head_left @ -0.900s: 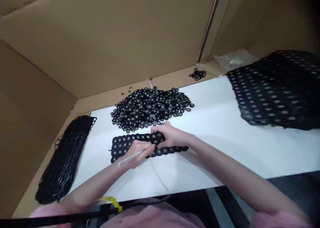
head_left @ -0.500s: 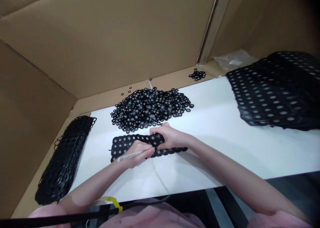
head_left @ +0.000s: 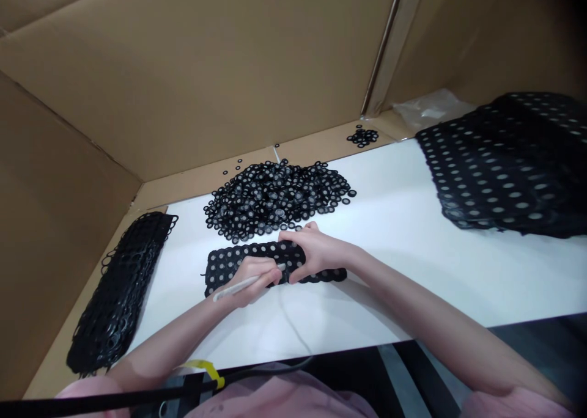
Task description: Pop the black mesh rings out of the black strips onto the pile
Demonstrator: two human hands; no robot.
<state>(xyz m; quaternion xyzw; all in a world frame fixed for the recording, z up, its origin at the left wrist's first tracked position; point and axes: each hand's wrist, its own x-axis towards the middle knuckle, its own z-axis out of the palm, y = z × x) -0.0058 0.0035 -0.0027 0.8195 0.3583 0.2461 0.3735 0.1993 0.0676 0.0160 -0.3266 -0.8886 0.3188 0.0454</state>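
A small black sheet point(head_left: 224, 258) with rows of pale round spots lies on the white board point(head_left: 394, 198). My left hand point(head_left: 255, 278) is closed around a slim white pen-like tool point(head_left: 236, 286), whose tip meets the middle of the sheet. Opposite it, my right hand point(head_left: 318, 250) grips the same sheet, thumb on the near side and fingers over the far edge. Beyond both hands sits a heap of small black rings point(head_left: 275, 198). What lies under the fingers is hidden.
Stacked black perforated strips point(head_left: 121, 289) lie at the left. A large black spotted sheet point(head_left: 509, 167) covers the right side, near a clear plastic bag point(head_left: 431, 109). Several black rings point(head_left: 363, 137) form a small group at the back. Cardboard walls point(head_left: 220, 69) enclose the workplace.
Both hands stay at the sheet. The tool's tip shifts slightly, and my right thumb and fingers move a little on the sheet. The view drifts slightly.
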